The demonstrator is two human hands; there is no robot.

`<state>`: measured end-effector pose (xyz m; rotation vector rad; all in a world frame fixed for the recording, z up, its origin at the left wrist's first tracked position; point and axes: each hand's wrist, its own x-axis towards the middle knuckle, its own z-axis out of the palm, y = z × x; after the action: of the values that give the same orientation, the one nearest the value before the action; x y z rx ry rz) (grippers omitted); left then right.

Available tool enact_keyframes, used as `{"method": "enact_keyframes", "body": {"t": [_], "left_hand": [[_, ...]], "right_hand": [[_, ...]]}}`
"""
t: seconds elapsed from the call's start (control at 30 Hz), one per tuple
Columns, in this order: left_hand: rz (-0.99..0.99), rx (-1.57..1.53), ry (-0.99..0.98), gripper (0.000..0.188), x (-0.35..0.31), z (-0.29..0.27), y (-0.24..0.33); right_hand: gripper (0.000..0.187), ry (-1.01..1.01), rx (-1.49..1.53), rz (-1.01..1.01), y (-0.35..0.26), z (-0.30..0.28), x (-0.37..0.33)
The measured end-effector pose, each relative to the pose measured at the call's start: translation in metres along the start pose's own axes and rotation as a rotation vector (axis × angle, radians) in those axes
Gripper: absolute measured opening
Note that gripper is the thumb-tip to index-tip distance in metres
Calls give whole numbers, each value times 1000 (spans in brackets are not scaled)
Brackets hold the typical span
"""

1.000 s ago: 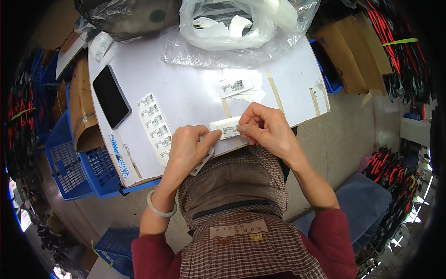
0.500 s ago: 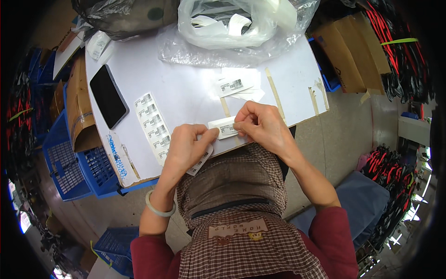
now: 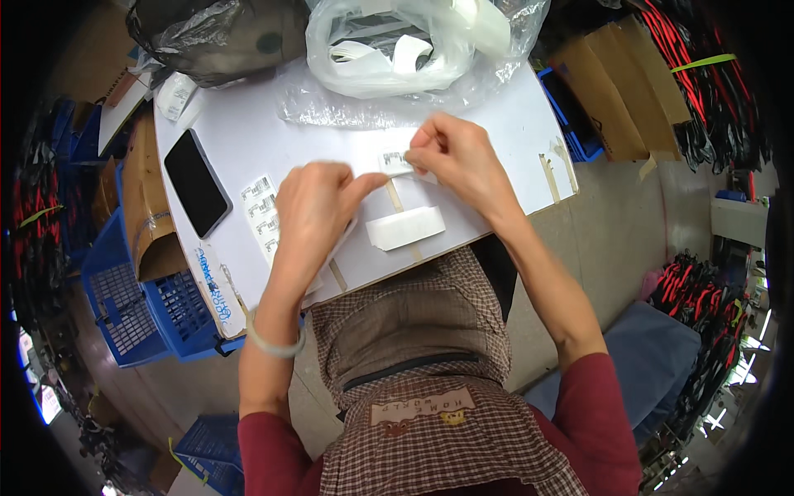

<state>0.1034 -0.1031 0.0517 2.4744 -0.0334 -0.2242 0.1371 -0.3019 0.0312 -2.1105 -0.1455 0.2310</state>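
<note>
A black phone (image 3: 198, 183) is lying on the white table (image 3: 248, 136), a cardboard box (image 3: 149, 194) and blue basket (image 3: 122, 302) standing to its left

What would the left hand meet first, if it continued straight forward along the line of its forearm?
Past a stretch of white tabletop, the left hand would probably meet the crumpled clear plastic; the hand's height is unclear, so it might pass above.
</note>
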Motion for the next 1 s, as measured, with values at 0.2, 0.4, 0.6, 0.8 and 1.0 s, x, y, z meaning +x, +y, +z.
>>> {"method": "enact_keyframes", "body": {"t": [0.2, 0.4, 0.6, 0.8, 1.0], "left_hand": [[23, 154, -157, 33, 40, 18, -6], [-199, -861, -273, 33, 6, 2, -13], [-25, -1096, -209, 25, -40, -18, 7], [-102, -915, -166, 13, -56, -20, 4], [-267, -770, -211, 12, -82, -8, -34]], "right_hand": [[22, 119, -584, -171, 0, 5, 22], [17, 71, 18, -401, -23, 7, -31], [10, 21, 269, -366, -29, 20, -54], [9, 60, 258, -452, -33, 18, -58], [7, -89, 714, 89, -14, -20, -69]]}}
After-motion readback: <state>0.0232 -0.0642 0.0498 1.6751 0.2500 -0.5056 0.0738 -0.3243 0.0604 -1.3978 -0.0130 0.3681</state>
